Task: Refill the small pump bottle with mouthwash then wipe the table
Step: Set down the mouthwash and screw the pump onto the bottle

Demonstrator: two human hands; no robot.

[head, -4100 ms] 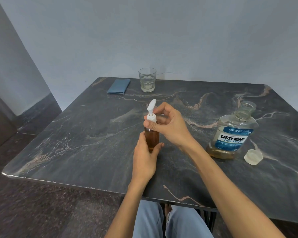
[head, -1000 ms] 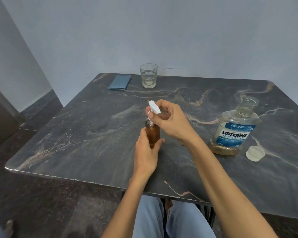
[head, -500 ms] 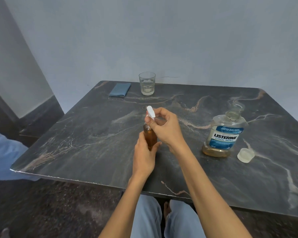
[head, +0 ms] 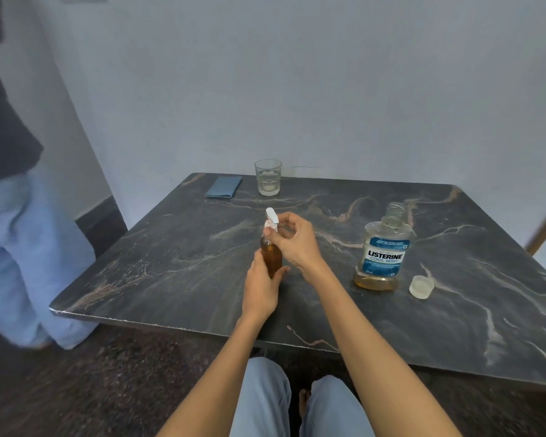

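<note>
- A person sits at a dark marble table (head: 171,279), both bare arms reaching forward over it.
- The left hand (head: 260,287) wraps around the lower body of a small pump bottle (head: 271,255), thumb on one side, fingers curled behind, holding it upright on the tabletop.
- The bottle is full of amber liquid almost to the neck; its long axis runs straight up.
- The right hand (head: 292,239) sits directly above and just right of the left, fingers and thumb pinching the white pump head (head: 271,219) at the bottle's top.
- The pump's nozzle points up and away from the person, to the left of the right hand's fingers.
- The key relation: pump head and bottle share one upright axis, right hand on top, left hand below, so any twist turns about that axis. My guess is the pump is being screwed tight.
- Well to the right of the right hand stands the mouthwash bottle (head: 385,250), open, nearly drained, with its cap (head: 421,287) lying just beside it, further right.
- Far beyond both hands, near the table's back edge, lie a folded blue cloth (head: 223,187) and a glass (head: 268,177).
- The left hand is the nearer one to the cloth, which the wiping will need.
- Another person's legs (head: 29,247) stand off to the left of the table.
</note>
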